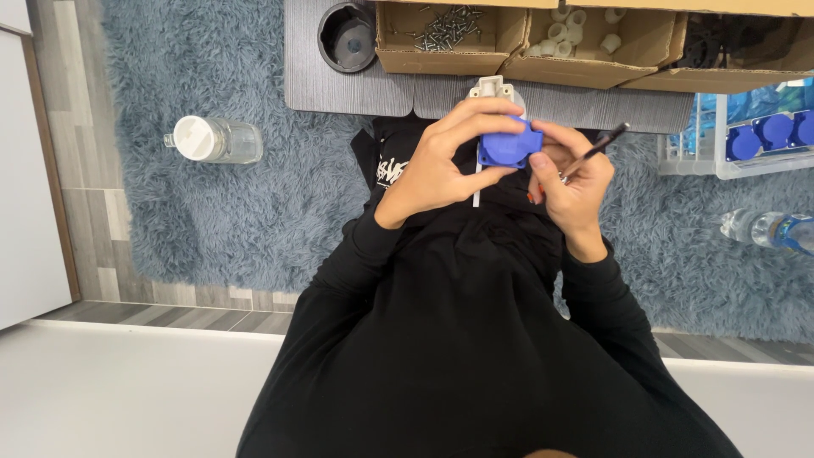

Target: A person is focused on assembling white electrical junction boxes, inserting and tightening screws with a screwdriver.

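My left hand (437,161) grips a blue socket part (507,146) with thumb and fingers from the left and above. A white plastic housing (492,87) sticks out just beyond it. My right hand (577,182) touches the blue part from the right and also holds a thin dark screwdriver (598,150) that points up and to the right. Both hands are over my lap, in front of a grey table edge (356,85).
Cardboard boxes hold screws (445,25) and white plastic pieces (568,30). A clear bin (746,140) at right holds blue socket parts. A jar with a white lid (212,140) lies on the blue-grey rug; a water bottle (767,229) lies at right. A black cup holder (348,36) sits in the table.
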